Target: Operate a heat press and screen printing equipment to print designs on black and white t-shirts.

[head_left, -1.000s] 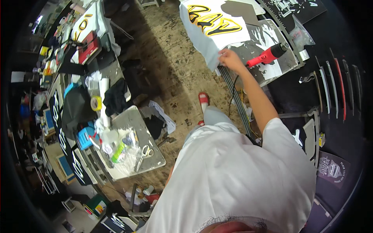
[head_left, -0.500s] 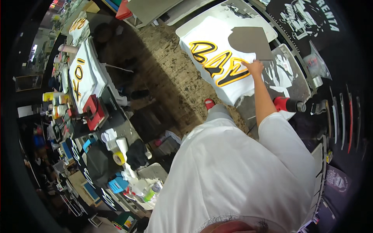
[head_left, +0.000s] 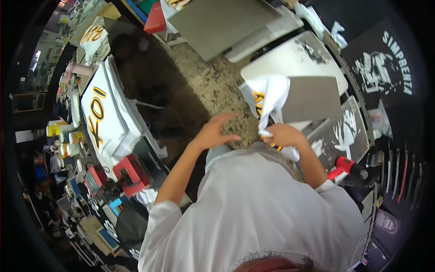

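Note:
My right hand [head_left: 283, 135] is closed on a white shirt [head_left: 274, 95] with black and yellow-orange lettering, bunched and hanging from a grey-brown board [head_left: 312, 97] at the right. My left hand [head_left: 217, 130] is held in the air left of it, fingers apart and thumb out, holding nothing. A red-and-black heat gun [head_left: 344, 165] lies below right, by a worn grey table [head_left: 358, 138] with white scraps on it.
At the left are a stack of printed white shirts [head_left: 106, 118], red machines [head_left: 131, 174] and jars [head_left: 59, 129]. A large grey board [head_left: 217, 25], a red object [head_left: 154, 16] and a white platen [head_left: 294, 56] stand ahead. Squeegees [head_left: 401, 172] hang on the right.
The shirt, earlier spread flat, is now gathered and pulled toward me by my right hand, exposing the board. My left hand has come up into view. The view has shifted.

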Motion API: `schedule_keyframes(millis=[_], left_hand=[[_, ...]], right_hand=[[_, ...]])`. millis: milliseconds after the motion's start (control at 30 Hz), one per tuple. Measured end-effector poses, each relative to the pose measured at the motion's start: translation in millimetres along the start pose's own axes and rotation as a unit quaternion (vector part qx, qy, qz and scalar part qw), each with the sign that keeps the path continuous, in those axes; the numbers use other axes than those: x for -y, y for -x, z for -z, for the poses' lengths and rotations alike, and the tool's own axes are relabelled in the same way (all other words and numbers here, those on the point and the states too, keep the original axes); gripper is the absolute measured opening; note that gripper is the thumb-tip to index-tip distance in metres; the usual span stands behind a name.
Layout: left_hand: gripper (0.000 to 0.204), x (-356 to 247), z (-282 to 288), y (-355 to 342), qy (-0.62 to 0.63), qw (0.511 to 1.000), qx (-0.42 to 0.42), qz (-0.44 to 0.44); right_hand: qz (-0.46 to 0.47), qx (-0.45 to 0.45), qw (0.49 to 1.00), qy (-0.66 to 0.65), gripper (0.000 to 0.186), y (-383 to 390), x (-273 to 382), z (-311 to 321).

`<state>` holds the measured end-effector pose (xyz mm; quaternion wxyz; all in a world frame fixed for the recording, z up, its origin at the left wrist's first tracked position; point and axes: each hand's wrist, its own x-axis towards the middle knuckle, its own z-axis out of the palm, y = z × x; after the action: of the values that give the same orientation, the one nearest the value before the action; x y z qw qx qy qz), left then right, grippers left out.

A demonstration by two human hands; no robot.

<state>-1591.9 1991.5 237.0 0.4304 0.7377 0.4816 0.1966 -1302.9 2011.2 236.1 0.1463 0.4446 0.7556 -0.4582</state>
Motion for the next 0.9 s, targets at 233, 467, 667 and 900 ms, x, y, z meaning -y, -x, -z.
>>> schedule_keyframes(millis=[233, 467, 667, 900], left_hand=[[0.066, 43, 127, -88, 0.002, 0.923, 0.378, -0.074], [0.051, 194, 255, -97, -0.203, 0.939, 0.203, -0.189], [0.037, 256, 365, -116, -0.155, 0.947, 0.158, -0.235], [0.037, 296, 485, -163, 0.038, 0.978, 0.202, 0.044]], right_hand=[[0.06, -0.034, 0.997, 0.04, 0.03, -73, 189, 104], [0.083, -0.067, 0.993, -0.05, 0.028, -191, 269, 166], [0.127, -0.041, 0.99, -0.054, 0.029, -322, 289, 241], [0.186, -0.019, 0.982, -0.027, 0.028, -460, 335, 343]])
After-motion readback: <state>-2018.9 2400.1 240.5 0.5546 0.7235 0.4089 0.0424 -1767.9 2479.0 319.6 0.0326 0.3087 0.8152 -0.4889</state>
